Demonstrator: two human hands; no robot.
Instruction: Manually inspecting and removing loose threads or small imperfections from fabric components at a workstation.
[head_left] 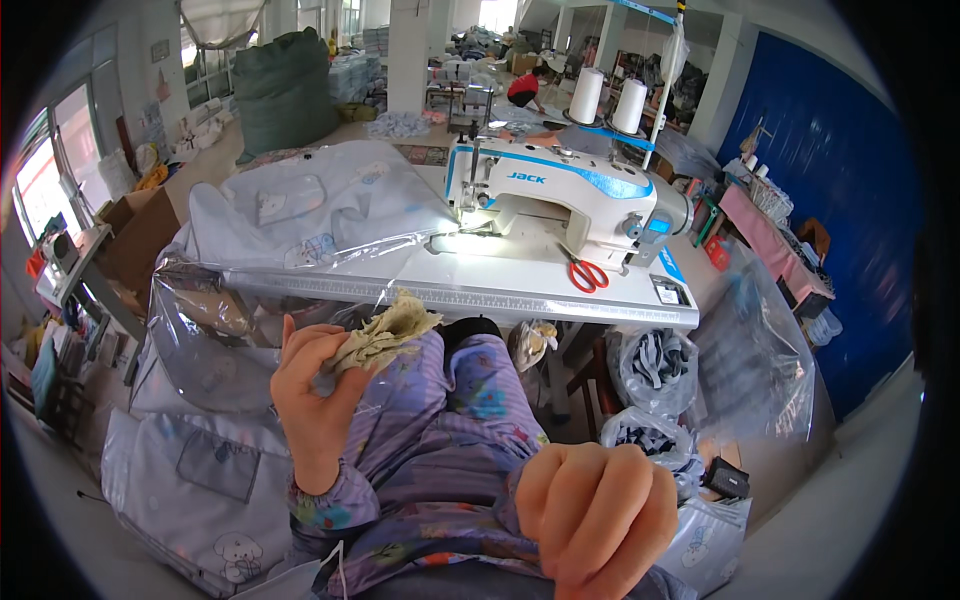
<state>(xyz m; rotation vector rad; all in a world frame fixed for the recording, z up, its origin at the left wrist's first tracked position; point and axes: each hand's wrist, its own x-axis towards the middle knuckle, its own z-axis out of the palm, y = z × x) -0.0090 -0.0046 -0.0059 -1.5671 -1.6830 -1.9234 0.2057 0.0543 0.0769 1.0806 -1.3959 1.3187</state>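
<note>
My left hand point(318, 395) is raised above my lap, its fingers closed round a crumpled, pale yellow-green rag point(392, 330). The rag sticks up from between thumb and fingers, short of the table edge. Close to the camera, at the lower right, is my right hand point(600, 510) with its fingers curled in; whether anything is inside them is hidden. A white and blue sewing machine point(560, 190) stands on the table beyond, its lamp lit over the needle area. Left of the needle lies pale grey printed fabric point(300, 215) with clear plastic film.
Red-handled scissors point(588, 274) lie on the sewing table point(480, 290). Two white thread cones point(606, 102) stand behind the machine. Clear bags of dark and white pieces point(652, 368) sit below right. More printed fabric point(200, 500) hangs at my left. Far back, a person in red point(524, 88) bends down.
</note>
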